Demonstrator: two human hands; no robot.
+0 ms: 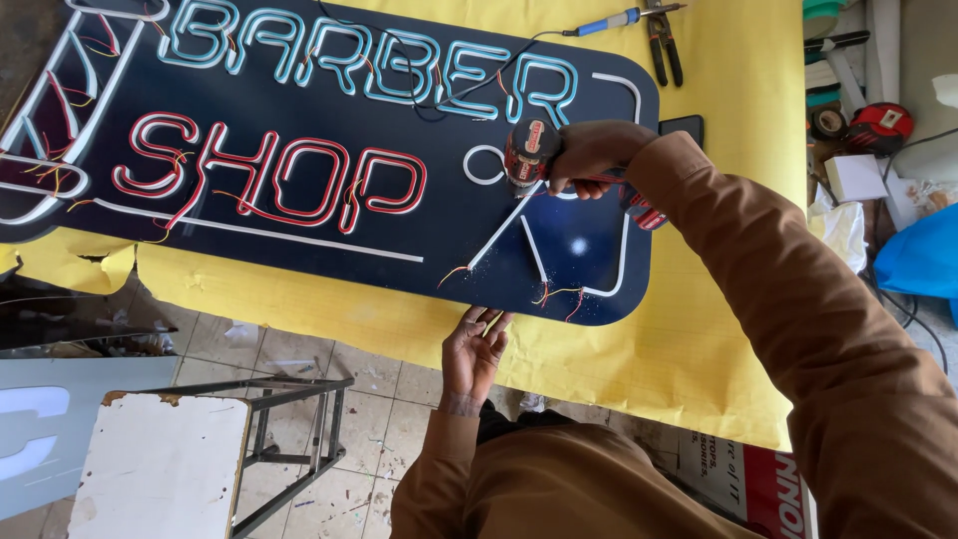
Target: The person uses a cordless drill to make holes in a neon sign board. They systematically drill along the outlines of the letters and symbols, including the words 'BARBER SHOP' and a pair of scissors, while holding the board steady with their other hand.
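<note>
A dark blue sign board (299,250) with white, blue and red tube lettering and loose red and yellow wires lies on a yellow-covered table (689,349). My right hand (589,160) grips a red and black power drill (534,155), pressed tip-down onto the board beside a white ring shape at its right end. My left hand (474,349) reaches up from below, fingers at the board's near bottom edge, holding nothing that I can see.
A blue-handled soldering iron (609,22) and pliers (664,45) lie at the table's far edge. Tape rolls, boxes and a blue bag (923,255) clutter the right side. A white-topped metal stool (165,464) stands on the tiled floor at lower left.
</note>
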